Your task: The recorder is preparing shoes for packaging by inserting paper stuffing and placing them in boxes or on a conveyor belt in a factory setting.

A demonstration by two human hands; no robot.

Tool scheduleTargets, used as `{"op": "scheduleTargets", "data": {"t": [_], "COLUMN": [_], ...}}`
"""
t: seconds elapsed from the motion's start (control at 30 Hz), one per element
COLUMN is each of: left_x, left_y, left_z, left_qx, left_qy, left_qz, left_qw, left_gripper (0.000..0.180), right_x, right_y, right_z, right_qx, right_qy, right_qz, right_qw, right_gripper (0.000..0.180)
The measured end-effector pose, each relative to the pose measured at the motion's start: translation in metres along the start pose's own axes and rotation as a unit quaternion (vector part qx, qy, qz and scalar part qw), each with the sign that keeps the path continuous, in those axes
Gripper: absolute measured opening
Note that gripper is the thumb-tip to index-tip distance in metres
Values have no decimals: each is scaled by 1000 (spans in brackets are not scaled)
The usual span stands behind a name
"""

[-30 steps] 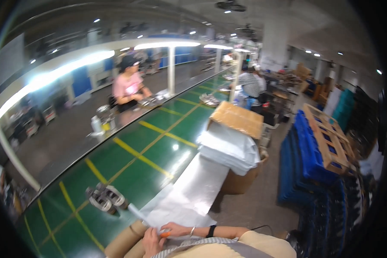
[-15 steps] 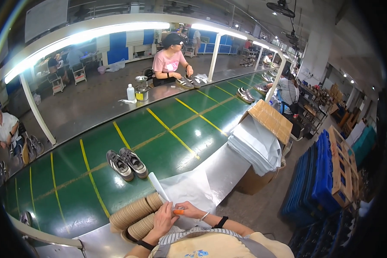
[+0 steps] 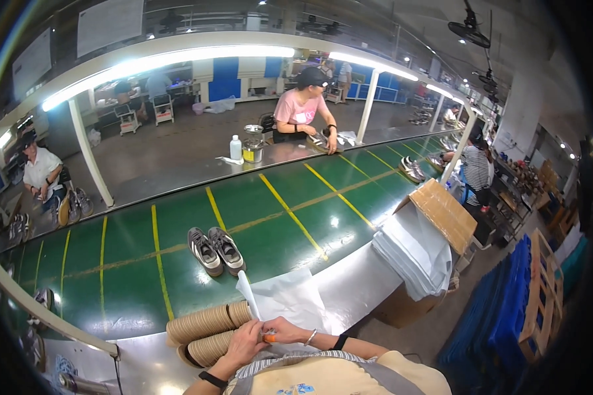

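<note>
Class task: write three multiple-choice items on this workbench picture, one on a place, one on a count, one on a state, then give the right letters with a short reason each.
1. Where does the pair of shoes lie?
A. on the green belt
B. in the cardboard box
C. on the floor

2. How many shoes are in that pair beside the white paper sheet?
A. one
B. two
C. four

3. What are the left hand and right hand doing?
A. hanging free
B. meeting at the sheet's near edge, with a small orange thing between them
C. lifting a shoe

Answers: 1 A, they sit between the belt's yellow lines; 2 B, two lie side by side; 3 B, both hands close together on the paper.
</note>
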State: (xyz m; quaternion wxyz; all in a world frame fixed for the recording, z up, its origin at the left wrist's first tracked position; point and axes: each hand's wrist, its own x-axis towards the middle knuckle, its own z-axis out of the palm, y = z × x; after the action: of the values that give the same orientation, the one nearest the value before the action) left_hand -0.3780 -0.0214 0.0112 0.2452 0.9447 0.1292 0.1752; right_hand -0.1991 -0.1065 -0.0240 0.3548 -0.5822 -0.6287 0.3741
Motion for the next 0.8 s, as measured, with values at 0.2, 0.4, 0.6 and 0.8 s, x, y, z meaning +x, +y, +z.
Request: {"op": "scheduleTargets", "data": {"t": [0.2,0.4,0.6,0.8], "left_x": [-1,-1,-2,-16], "left_y": [-2,11,2,1], "left_z": [-8,-14,-4,-3], "left_qx": [-5,2,-29,-22], "left_qy": [27,-5,-21,13], "left_qz": [-30,-44,-24,-69], "left_qw": [999,999,999,997], "left_gripper": [66,65,70,76], "right_x": [-2,14,16,18], "right_y": [7,-9,0,3], "right_z": [-19,-12,-1,14], "right_qx": [11,74,51,63], "right_qy": [-21,-78,-19,-33], "right_qz": [-8,-40,-66,-86], "right_qw": [1000,993,996,994], "right_gripper": [24,28,23,18]}}
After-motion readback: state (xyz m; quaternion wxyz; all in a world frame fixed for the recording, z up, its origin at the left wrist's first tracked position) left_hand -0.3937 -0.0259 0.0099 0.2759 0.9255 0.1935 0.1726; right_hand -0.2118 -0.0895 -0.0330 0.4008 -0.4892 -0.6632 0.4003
